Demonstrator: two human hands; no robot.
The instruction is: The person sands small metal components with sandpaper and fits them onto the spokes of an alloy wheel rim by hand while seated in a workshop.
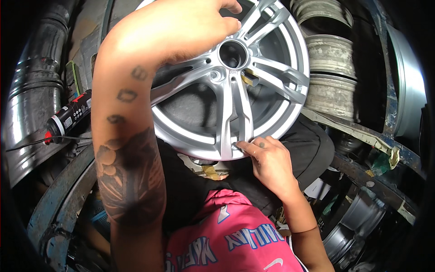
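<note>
A silver alloy wheel (242, 106) with paired spokes and an open centre bore lies across my lap, its face up. Over its far left side reaches my left arm, and my left hand (213, 25) is above the far spokes with thumb and forefinger apart; the rest of its fingers are hidden or cut off by the upper edge. At the near rim, my right hand (269, 158) has its fingers curled and pressed together, the forefinger tip against the outer end of a spoke. Whatever may be under those fingertips is too small to tell. A small yellow-and-grey block (249, 78) shows between the spokes.
To the left lies a black spray can (70, 117) with a red tip, beside shiny metal barrels (38, 77). Worn wheel rims (331, 54) are stacked at the right. Blue metal rails (63, 190) flank me, with another silver wheel (410, 81) at far right.
</note>
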